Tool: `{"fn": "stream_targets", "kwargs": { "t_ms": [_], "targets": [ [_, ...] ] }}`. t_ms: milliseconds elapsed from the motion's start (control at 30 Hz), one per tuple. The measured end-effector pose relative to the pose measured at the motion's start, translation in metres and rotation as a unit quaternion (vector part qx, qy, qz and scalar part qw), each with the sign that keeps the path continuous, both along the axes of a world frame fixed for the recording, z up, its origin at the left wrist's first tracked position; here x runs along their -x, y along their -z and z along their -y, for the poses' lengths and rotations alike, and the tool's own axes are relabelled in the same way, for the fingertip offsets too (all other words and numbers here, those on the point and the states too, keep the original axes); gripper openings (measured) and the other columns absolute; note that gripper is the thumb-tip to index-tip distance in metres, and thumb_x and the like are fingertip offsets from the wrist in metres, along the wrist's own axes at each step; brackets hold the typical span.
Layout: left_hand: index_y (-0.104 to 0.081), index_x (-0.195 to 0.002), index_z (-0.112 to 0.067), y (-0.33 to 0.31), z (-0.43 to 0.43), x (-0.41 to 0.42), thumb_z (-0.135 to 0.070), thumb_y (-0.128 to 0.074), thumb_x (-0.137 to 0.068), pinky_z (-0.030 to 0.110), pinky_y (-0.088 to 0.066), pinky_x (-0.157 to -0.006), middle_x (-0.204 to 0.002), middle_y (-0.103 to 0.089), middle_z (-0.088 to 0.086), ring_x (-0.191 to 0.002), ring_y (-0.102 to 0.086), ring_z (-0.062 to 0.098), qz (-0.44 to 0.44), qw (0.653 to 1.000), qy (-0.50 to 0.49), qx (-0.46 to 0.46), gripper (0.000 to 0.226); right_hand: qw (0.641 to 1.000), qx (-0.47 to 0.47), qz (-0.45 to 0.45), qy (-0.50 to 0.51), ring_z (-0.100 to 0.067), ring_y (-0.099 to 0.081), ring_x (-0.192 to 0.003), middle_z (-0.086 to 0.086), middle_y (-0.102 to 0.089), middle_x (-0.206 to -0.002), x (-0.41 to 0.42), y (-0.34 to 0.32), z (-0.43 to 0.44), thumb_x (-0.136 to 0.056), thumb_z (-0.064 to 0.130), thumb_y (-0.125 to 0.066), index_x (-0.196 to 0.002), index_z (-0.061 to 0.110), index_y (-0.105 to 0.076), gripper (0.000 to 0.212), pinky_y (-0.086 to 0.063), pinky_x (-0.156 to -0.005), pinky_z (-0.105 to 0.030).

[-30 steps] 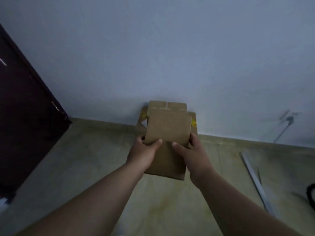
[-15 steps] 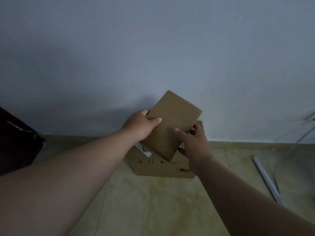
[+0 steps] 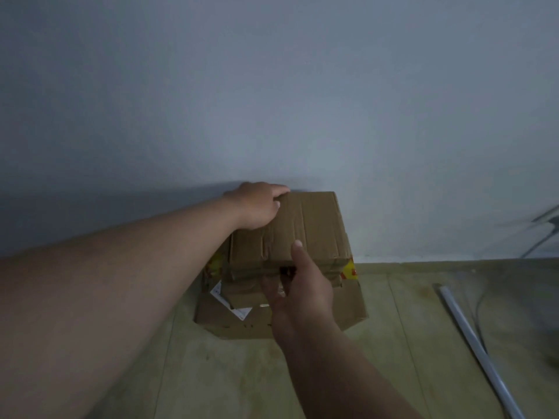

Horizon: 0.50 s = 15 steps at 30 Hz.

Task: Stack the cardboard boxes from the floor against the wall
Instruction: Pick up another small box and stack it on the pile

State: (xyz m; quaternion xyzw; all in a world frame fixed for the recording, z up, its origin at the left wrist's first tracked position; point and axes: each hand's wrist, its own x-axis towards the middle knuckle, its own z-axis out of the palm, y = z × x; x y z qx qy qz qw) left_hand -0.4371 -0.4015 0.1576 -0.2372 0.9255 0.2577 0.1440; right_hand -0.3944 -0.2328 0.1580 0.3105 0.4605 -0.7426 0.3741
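Both hands, left hand [image 3: 257,207] and right hand [image 3: 299,285], grasping top box [image 3: 305,228] on stack, white tube [image 3: 472,340] nearby

The tiled floor [image 3: 242,382] is greenish-beige and meets a pale wall. A large cardboard box [image 3: 348,309] sits on it, pushed up to the wall. Off to the right, a long white strip [image 3: 472,340] lies flat on the tiles, with a thin cable [image 3: 481,334] just beside it.
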Motion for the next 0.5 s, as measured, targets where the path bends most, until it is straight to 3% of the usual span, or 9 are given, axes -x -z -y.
{"fn": "stream_targets", "kwargs": {
  "t_ms": [33,100,200,267,333,433,500],
  "targets": [
    [-0.034,-0.155,-0.039,0.005,0.002,0.000,-0.034,-0.033,-0.102,0.049,-0.030,-0.119,-0.165,-0.035,0.003,-0.149,-0.034,0.030,-0.003,1.000,-0.001,0.009,0.053,1.000,-0.013,-0.010,-0.012,-0.022,-0.065,-0.098,-0.011,-0.066,-0.124,0.000,0.000,-0.001,-0.086,0.030,-0.075,-0.137,0.013,-0.053,0.058,-0.059,-0.067,-0.040],
    [-0.040,-0.152,-0.040,0.011,0.006,-0.001,-0.036,-0.035,-0.101,0.052,-0.032,-0.117,-0.160,-0.042,0.003,-0.147,-0.037,0.030,-0.031,0.999,-0.003,0.021,0.051,0.995,-0.079,-0.053,-0.022,-0.022,-0.065,-0.099,-0.009,-0.065,-0.122,0.006,0.002,-0.005,-0.085,0.033,-0.075,-0.127,0.015,-0.052,0.052,-0.059,-0.080,-0.044],
    [-0.057,-0.141,-0.028,0.015,0.005,-0.008,-0.033,-0.051,-0.097,0.042,-0.035,-0.116,-0.149,-0.053,0.003,-0.140,-0.045,0.024,-0.151,0.986,-0.064,-0.007,0.045,0.958,-0.235,-0.165,-0.020,-0.024,-0.058,-0.116,-0.007,-0.056,-0.136,0.021,0.003,-0.022,-0.083,0.036,-0.077,-0.136,0.019,-0.046,0.064,-0.052,-0.100,-0.045],
    [-0.059,-0.139,-0.022,0.014,-0.003,-0.019,-0.032,-0.056,-0.094,0.033,-0.035,-0.113,-0.148,-0.053,0.003,-0.139,-0.047,0.021,-0.243,0.956,-0.161,-0.026,0.046,0.921,-0.284,-0.263,-0.056,-0.019,-0.051,-0.121,-0.004,-0.049,-0.145,0.034,0.004,-0.034,-0.084,0.036,-0.075,-0.149,0.018,-0.040,0.076,-0.048,-0.105,-0.042],
    [-0.054,-0.143,-0.019,0.014,-0.018,-0.035,-0.033,-0.055,-0.096,0.027,-0.038,-0.103,-0.149,-0.053,0.004,-0.134,-0.050,0.020,-0.284,0.910,-0.296,-0.067,0.049,0.890,-0.284,-0.331,-0.131,-0.018,-0.051,-0.127,-0.001,-0.050,-0.145,0.042,0.005,-0.043,-0.087,0.036,-0.073,-0.151,0.018,-0.040,0.075,-0.046,-0.106,-0.039],
    [-0.047,-0.147,-0.018,0.017,-0.048,-0.062,-0.038,-0.052,-0.098,0.031,-0.039,-0.085,-0.135,-0.058,0.002,-0.114,-0.055,0.020,-0.265,0.833,-0.451,-0.180,0.052,0.854,-0.270,-0.382,-0.229,-0.020,-0.056,-0.126,0.000,-0.059,-0.135,0.048,0.005,-0.048,-0.088,0.037,-0.070,-0.147,0.018,-0.047,0.066,-0.047,-0.103,-0.038],
    [-0.045,-0.148,-0.019,0.021,-0.065,-0.080,-0.040,-0.051,-0.099,0.036,-0.041,-0.087,-0.129,-0.057,-0.002,-0.111,-0.054,0.019,-0.251,0.827,-0.454,-0.218,0.054,0.845,-0.252,-0.390,-0.264,-0.019,-0.057,-0.123,0.000,-0.060,-0.133,0.051,0.005,-0.053,-0.089,0.038,-0.069,-0.147,0.018,-0.047,0.065,-0.047,-0.100,-0.036]
  ]
}}
